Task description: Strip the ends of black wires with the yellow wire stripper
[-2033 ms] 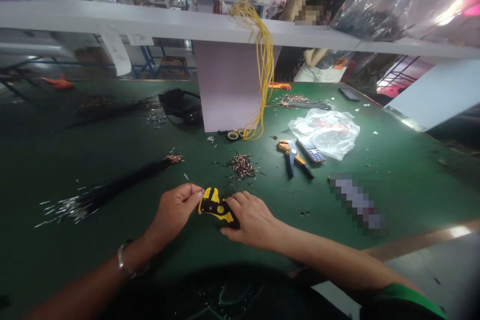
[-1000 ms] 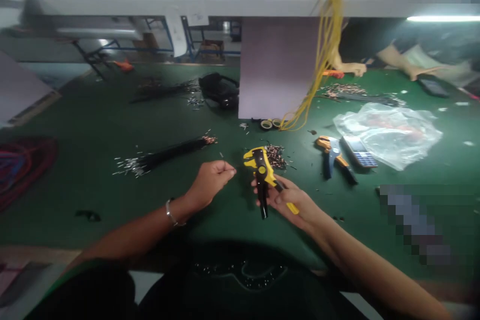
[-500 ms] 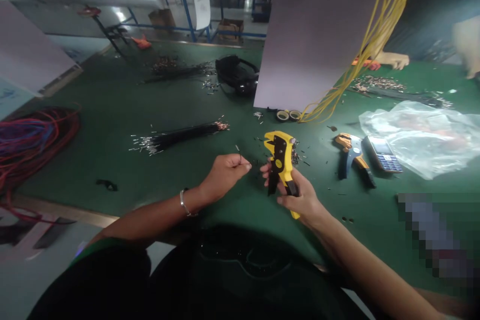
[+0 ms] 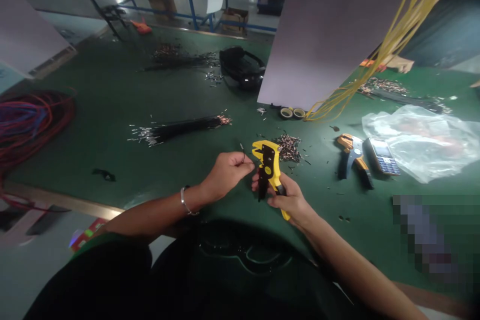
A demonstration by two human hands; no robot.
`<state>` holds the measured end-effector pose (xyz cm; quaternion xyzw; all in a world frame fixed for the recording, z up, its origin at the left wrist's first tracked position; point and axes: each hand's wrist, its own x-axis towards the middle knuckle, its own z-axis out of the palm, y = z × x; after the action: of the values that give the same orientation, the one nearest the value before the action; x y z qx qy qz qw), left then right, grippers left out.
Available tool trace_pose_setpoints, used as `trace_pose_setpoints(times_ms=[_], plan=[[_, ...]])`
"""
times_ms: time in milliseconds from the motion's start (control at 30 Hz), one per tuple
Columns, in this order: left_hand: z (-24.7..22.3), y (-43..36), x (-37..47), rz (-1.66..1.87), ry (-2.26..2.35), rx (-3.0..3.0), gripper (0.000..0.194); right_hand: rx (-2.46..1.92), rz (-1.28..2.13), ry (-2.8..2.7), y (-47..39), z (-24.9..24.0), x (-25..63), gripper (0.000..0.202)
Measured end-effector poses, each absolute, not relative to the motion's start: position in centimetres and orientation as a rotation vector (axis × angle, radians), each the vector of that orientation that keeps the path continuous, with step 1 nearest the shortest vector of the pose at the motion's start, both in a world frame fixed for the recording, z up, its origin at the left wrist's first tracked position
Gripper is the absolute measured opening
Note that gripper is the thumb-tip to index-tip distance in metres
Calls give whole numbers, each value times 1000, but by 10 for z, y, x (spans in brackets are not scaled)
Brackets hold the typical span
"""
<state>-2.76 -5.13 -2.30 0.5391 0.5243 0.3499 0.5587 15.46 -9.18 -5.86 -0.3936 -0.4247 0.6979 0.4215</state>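
Observation:
Between the thumb and fingers of my left hand [image 4: 227, 176] is a short black wire [image 4: 243, 152], its pale tip sticking up. My right hand [image 4: 287, 194] grips a yellow and black wire stripper [image 4: 269, 167] by its handles. The stripper's jaws point up and left, close beside my left fingertips; whether the wire touches them I cannot tell. Behind the tool lies a pile of small cut scraps [image 4: 289, 148]. Farther left rests a bundle of black wires [image 4: 183, 129], with silvery tips at one end and bare copper at the other.
A second stripper [image 4: 354, 157], a keypad phone [image 4: 383, 156] and a clear plastic bag [image 4: 431, 142] lie to the right. Tape rolls [image 4: 292, 113] sit below a grey panel [image 4: 322, 35] and yellow wires [image 4: 405, 35]. Coiled red wires [image 4: 37, 125] are at left. Another person's hand [image 4: 400, 64] shows beyond.
My right hand has brought the wire stripper left, up to my left hand. The scrap pile behind it now shows more fully. My left hand still pinches the wire.

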Motion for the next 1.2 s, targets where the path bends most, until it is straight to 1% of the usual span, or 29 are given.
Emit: trace_pose_setpoints(times_ms=[233, 400, 500, 700, 867, 1000, 1067, 1200], plan=[[-24, -50, -34, 836, 1292, 1387, 16, -999, 1759, -1068, -92, -64, 150, 53], [-21, -52, -33, 837, 1222, 1267, 17, -965, 1745, -1083, -91, -63, 151, 55], [-18, -54, -31, 805, 1176, 1155, 19, -994, 1704, -1164, -90, -62, 150, 52], [-20, -56, -29, 816, 1123, 1121, 21, -1055, 1604, -1335, -89, -66, 148, 42], [-23, -57, -28, 846, 1093, 1065, 18, -1101, 1371, -1529, -89, -62, 149, 36], [-21, -58, -27, 812, 1113, 974, 14, -1120, 1162, -1691, -91, -59, 148, 35], [-21, -58, -27, 803, 1101, 938, 13, -1134, 1053, -1784, -92, -61, 148, 38], [-21, -58, -26, 811, 1061, 886, 13, -1143, 742, -1905, -95, -70, 147, 53]])
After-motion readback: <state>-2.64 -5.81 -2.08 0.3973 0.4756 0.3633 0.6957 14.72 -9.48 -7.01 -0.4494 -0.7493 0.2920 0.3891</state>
